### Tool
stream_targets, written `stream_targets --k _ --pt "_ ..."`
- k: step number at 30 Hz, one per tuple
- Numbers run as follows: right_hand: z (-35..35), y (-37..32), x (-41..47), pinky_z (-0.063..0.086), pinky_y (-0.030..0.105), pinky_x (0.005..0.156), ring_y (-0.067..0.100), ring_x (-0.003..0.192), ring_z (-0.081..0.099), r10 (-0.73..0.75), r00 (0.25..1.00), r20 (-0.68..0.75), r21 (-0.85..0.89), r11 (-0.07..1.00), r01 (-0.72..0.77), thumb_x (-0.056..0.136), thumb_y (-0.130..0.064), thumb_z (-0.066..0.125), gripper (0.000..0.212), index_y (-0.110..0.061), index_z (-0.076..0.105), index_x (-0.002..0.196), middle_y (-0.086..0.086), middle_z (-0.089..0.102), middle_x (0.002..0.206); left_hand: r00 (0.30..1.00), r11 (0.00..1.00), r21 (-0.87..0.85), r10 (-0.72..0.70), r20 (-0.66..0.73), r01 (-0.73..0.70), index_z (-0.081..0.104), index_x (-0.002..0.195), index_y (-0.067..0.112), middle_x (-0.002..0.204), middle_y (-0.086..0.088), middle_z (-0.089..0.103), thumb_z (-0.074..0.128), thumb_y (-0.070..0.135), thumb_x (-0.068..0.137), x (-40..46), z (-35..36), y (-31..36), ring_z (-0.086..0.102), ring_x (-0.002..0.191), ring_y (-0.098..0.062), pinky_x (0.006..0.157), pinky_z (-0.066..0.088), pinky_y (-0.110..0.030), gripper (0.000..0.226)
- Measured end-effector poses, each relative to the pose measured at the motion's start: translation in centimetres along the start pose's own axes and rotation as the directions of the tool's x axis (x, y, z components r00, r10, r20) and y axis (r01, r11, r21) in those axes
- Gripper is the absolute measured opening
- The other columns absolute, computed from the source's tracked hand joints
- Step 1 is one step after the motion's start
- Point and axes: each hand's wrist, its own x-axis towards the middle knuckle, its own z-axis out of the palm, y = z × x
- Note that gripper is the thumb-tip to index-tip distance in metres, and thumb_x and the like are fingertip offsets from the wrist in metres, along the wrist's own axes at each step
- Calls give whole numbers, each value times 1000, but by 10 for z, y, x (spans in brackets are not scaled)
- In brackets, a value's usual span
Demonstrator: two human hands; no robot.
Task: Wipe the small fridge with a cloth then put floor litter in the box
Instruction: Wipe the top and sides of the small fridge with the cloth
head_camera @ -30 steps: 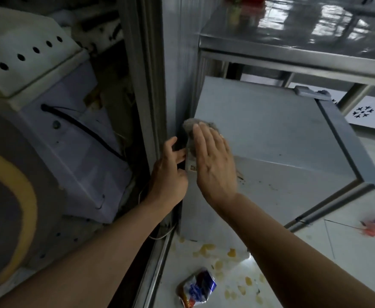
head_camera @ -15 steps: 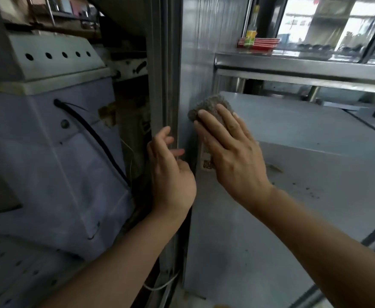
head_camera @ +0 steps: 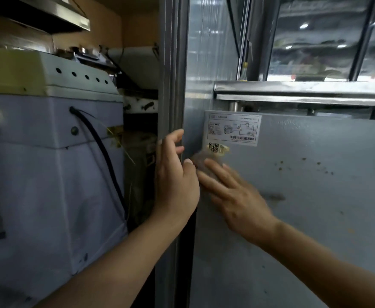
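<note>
1. The right hand [head_camera: 237,196] lay flat on the grey side panel of the small fridge [head_camera: 304,207], fingers straight and spread, and pressed the cloth [head_camera: 201,160] against the metal. Only a blurred brown edge of the cloth showed beyond the fingertips, just below the QR sticker [head_camera: 213,147].
2. The left hand [head_camera: 175,181] stood at the fridge's left edge beside the vertical metal post [head_camera: 173,85], fingers loosely extended and gripping nothing. Whether it touched the post could not be told.
3. The step in hand was judged to be wiping the side panel, with much of it not yet done: brown specks [head_camera: 302,166] and a smear [head_camera: 275,197] sat on the panel to the right of the cloth.
4. To wipe well, the palm should stay flat so that pressure spreads across the whole cloth, with overlapping strokes carried right toward the specks.
5. Dried spots would probably need firmer, repeated passes.
6. The printed label [head_camera: 233,127] above the cloth called for lighter contact, since hard rubbing could lift its corners.
7. Neither the floor litter nor the box was in view; that part of the task remained.
</note>
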Motion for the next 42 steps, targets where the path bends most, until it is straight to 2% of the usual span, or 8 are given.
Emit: stream_targets --k 5,15,21,27,29,34,38,42 --pt "7 -13 -26 17 39 115 26 134 40 -105 986 133 -78 990 116 91 -25 35 45 -19 55 131 -3 44 145 998 998 60 -9 58 6 41 132 21 134 7 42 45 -1 90 -7 0 -4 44 119 -4 93 34 -13 47" --pt "-12 29 -3 18 45 116 31 143 18 260 960 -105 -57 962 -267 91 -21 32 55 -12 35 145 7 28 154 981 995 63 -81 175 71 24 145 21 147 0 37 46 3 92 2 25 -3 37 134 -14 111 33 -36 60" --pt "-8 21 -77 19 43 113 30 140 28 45 997 61 -165 986 -34 86 -23 38 59 -16 32 145 3 28 153 949 987 69 -160 271 147 1 149 29 155 2 20 43 -3 90 -19 37 -3 24 140 -14 115 23 -30 79" --pt "-51 98 -44 15 45 114 33 142 24 425 871 -245 -104 882 -460 91 -17 35 53 -13 36 144 8 28 153 948 969 192 -203 244 158 -11 148 30 157 0 15 47 3 90 -20 46 7 26 140 -22 111 32 -43 86" --pt "-46 98 -46 16 45 116 35 143 19 451 851 -268 -61 874 -482 92 -18 35 53 -11 35 144 11 26 153 953 967 202 -201 228 156 -12 147 29 158 0 11 48 4 90 -22 48 6 24 141 -22 113 30 -42 87" --pt "-9 29 -132 9 43 118 30 145 9 297 954 -26 -105 949 -299 84 -18 38 63 -15 26 146 7 26 153 952 961 213 -221 212 175 -8 149 21 158 -5 7 51 4 88 -22 50 11 15 144 -23 116 21 -42 87" --pt "-25 46 -136 8 42 117 28 145 12 301 953 -24 -173 938 -300 82 -17 35 66 -14 24 147 7 22 154 970 923 357 62 234 -145 -3 149 20 158 -1 -9 57 9 84 -24 56 35 -3 146 -19 118 6 -45 89" --pt "-56 111 -92 8 43 116 35 143 15 601 753 -266 -86 764 -640 88 -16 40 61 -6 26 147 16 19 155 884 803 404 302 356 -437 7 149 27 159 6 -2 54 11 84 -9 85 68 -3 145 -13 115 1 -48 82"
